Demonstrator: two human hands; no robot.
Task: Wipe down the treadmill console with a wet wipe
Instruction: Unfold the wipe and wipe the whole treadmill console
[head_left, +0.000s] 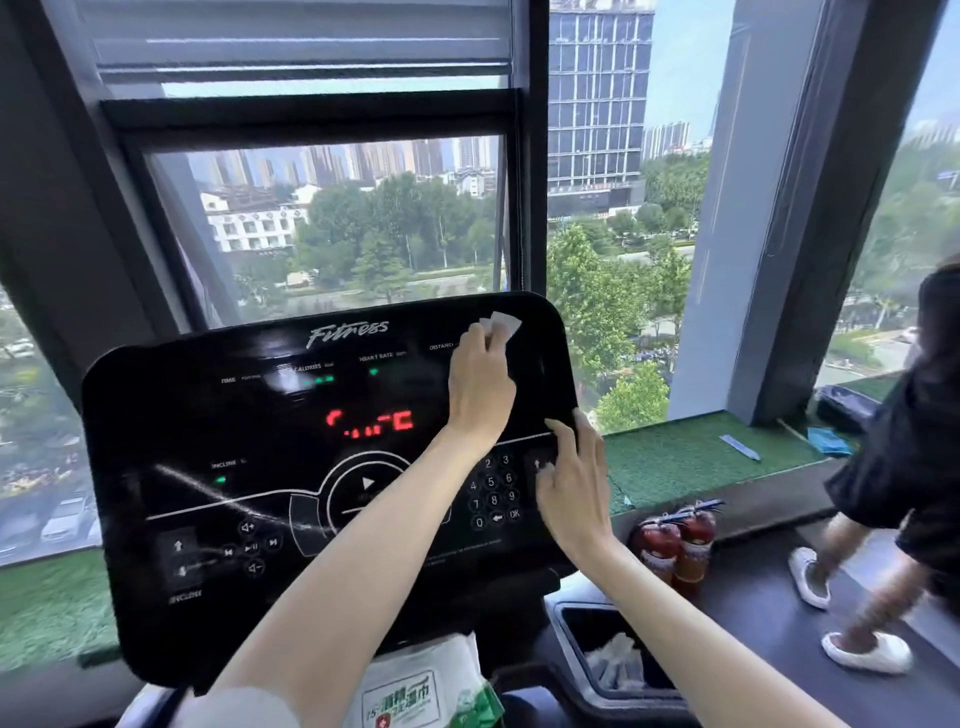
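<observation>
Wiping the upper right of the console (260, 441), at about 1 o'clock on the panel.

Red digits at centre blurred and unreadable. Left hand (480, 387) pressed flat over the wipe (503, 325), pinning it to the panel, only a white corner poking past the fingertips at 12 o'clock. Right hand (571, 483) unclenched, fingers spread at 3 o'clock, covering the edge buttons beside the keypad (493, 491). Wipe packet (415, 691) at 6 o'clock, cut off below.

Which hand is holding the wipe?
The left hand, high on the console, presses the white wipe there. The right hand rests empty beside the keypad.
</observation>
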